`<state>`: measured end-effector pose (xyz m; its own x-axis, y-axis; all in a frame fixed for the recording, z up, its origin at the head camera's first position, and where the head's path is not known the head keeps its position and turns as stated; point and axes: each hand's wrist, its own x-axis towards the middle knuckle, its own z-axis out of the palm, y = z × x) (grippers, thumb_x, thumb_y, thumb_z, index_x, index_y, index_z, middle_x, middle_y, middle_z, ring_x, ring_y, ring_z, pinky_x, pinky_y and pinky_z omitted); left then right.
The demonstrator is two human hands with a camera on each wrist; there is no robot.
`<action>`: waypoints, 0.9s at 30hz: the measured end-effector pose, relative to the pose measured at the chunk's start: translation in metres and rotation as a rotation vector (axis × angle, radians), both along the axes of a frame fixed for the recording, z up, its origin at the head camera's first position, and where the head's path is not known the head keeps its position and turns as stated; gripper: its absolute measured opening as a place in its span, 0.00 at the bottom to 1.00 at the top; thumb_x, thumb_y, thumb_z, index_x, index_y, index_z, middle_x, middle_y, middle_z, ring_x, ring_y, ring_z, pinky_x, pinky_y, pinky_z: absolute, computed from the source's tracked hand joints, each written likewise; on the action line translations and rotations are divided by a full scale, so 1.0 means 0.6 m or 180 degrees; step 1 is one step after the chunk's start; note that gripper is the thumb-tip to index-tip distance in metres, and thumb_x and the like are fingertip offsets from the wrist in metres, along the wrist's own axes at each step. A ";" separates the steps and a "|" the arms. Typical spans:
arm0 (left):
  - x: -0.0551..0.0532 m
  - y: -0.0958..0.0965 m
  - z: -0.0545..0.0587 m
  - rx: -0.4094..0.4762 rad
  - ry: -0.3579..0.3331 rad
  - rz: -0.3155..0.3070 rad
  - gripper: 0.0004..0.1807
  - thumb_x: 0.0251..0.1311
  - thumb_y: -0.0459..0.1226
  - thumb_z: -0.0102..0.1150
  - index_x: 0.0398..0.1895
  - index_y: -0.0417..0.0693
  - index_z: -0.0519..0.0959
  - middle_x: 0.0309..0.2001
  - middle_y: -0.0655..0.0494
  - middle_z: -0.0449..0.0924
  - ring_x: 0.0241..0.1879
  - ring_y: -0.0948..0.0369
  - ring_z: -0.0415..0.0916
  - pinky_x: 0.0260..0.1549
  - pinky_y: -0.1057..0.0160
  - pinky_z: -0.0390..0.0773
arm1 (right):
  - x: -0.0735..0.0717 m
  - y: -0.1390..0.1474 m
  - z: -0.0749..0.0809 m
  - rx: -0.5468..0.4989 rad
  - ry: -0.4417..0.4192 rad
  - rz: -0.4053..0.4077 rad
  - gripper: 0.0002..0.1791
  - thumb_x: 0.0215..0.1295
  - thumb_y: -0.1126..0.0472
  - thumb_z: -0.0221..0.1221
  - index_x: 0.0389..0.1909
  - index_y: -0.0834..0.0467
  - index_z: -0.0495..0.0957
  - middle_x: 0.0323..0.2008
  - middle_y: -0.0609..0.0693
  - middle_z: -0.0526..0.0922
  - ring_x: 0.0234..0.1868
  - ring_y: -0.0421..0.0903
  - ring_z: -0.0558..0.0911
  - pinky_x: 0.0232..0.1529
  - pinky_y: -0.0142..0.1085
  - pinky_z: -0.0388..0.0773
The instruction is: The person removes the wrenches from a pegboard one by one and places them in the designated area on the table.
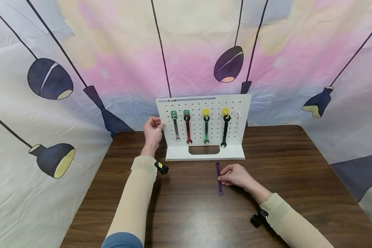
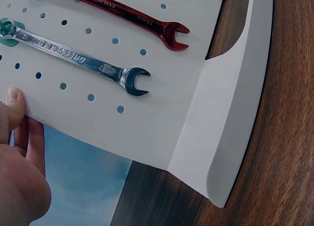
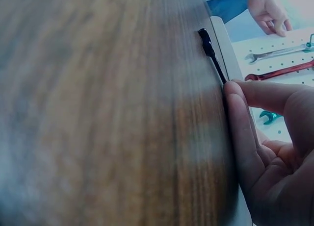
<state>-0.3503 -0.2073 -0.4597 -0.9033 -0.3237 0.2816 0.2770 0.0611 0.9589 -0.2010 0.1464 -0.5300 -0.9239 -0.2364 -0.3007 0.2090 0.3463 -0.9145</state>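
Dark wood-grain tabletop [image 1: 179, 210] stretches up to a pastel backdrop cloth [image 1: 192, 65] printed with pendant lamps; clock directions follow the head view, twelve at the far side. Near the tabletop's middle is a purple combination wrench [image 1: 219, 187], pinched in the right hand [image 1: 235, 176] (whether it touches the wood, I cannot tell). Just past its far end, at twelve, the white base [image 1: 232, 155] of an upright pegboard [image 1: 198, 132] lies across the way. On that board hang four more wrenches, nine-o'clock side to three: silver [image 1: 176, 128] and red [image 1: 188, 130] on green hooks [image 1: 186, 112], then green [image 1: 206, 130] and black [image 1: 225, 131] on yellow hooks [image 1: 206, 111], with a clear hook [image 1: 239, 112] beyond.

Long axis nearly straight, the purple wrench points its ring head just shy of twelve and its forked head toward six.

Thumb and fingertips of the right hand close on the shank from the three-o'clock side, its forearm coming in from four. At the wrench's ten o'clock, the left hand [image 1: 153, 131] grips the pegboard's side edge, thumb in front, fingers behind (its forearm runs back toward six-thirty).
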 end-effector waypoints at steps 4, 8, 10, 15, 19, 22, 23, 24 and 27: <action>0.000 -0.001 -0.001 0.0019 0.0015 -0.0006 0.11 0.66 0.21 0.68 0.39 0.46 0.81 0.36 0.57 0.78 0.38 0.61 0.76 0.40 0.67 0.78 | 0.000 0.002 0.001 -0.0001 -0.0005 0.0044 0.13 0.62 0.67 0.75 0.41 0.67 0.83 0.27 0.53 0.89 0.29 0.43 0.88 0.32 0.36 0.87; 0.001 -0.001 0.001 -0.0010 0.0045 -0.0001 0.12 0.66 0.21 0.67 0.39 0.47 0.80 0.36 0.58 0.78 0.37 0.61 0.75 0.39 0.67 0.77 | -0.001 0.003 0.006 -0.0050 -0.0033 0.0098 0.12 0.64 0.67 0.74 0.42 0.68 0.82 0.28 0.53 0.89 0.29 0.43 0.88 0.33 0.36 0.87; 0.001 -0.001 0.004 -0.0014 0.0050 0.0001 0.12 0.66 0.21 0.67 0.39 0.47 0.80 0.36 0.58 0.78 0.37 0.61 0.74 0.39 0.67 0.76 | -0.003 0.006 0.010 -0.0113 -0.0061 0.0148 0.12 0.66 0.67 0.72 0.43 0.69 0.82 0.29 0.53 0.89 0.30 0.43 0.88 0.34 0.36 0.88; 0.002 -0.003 0.008 0.0066 0.0015 0.0001 0.12 0.67 0.22 0.67 0.39 0.47 0.80 0.36 0.57 0.78 0.38 0.60 0.75 0.39 0.66 0.76 | -0.008 0.012 0.015 -0.0289 -0.0098 0.0310 0.12 0.72 0.66 0.67 0.47 0.72 0.81 0.33 0.55 0.90 0.32 0.44 0.89 0.36 0.36 0.88; 0.001 -0.005 0.005 0.0084 0.0009 -0.0001 0.10 0.67 0.22 0.67 0.40 0.45 0.80 0.36 0.57 0.77 0.38 0.60 0.75 0.40 0.66 0.77 | -0.012 0.016 0.017 -0.0319 -0.0129 0.0435 0.12 0.75 0.65 0.64 0.50 0.72 0.81 0.34 0.55 0.89 0.34 0.44 0.89 0.38 0.37 0.88; -0.002 -0.004 0.003 0.0054 -0.0019 -0.0012 0.09 0.68 0.22 0.67 0.42 0.41 0.80 0.36 0.58 0.77 0.38 0.61 0.75 0.40 0.66 0.77 | -0.016 0.023 0.019 -0.0295 -0.0158 0.0535 0.14 0.78 0.62 0.62 0.51 0.71 0.81 0.35 0.55 0.88 0.35 0.44 0.88 0.39 0.39 0.88; -0.002 -0.003 0.002 0.0041 -0.0033 -0.0013 0.08 0.68 0.22 0.66 0.43 0.40 0.80 0.36 0.58 0.77 0.37 0.61 0.75 0.40 0.65 0.77 | -0.018 0.027 0.020 -0.0279 -0.0145 0.0571 0.14 0.78 0.62 0.62 0.51 0.71 0.81 0.35 0.55 0.88 0.35 0.44 0.88 0.40 0.39 0.89; -0.002 -0.003 0.002 0.0021 -0.0061 -0.0009 0.08 0.68 0.21 0.66 0.44 0.38 0.80 0.36 0.57 0.77 0.37 0.61 0.75 0.40 0.65 0.77 | -0.021 0.030 0.021 -0.0265 -0.0146 0.0592 0.14 0.79 0.61 0.62 0.51 0.71 0.81 0.36 0.55 0.87 0.36 0.44 0.88 0.40 0.39 0.88; -0.003 -0.001 0.002 -0.0001 -0.0107 -0.0003 0.08 0.68 0.20 0.65 0.45 0.36 0.80 0.36 0.56 0.77 0.37 0.61 0.74 0.40 0.65 0.77 | -0.028 0.041 0.027 -0.0241 -0.0069 0.0643 0.16 0.80 0.59 0.60 0.52 0.71 0.82 0.38 0.56 0.86 0.38 0.46 0.88 0.42 0.40 0.88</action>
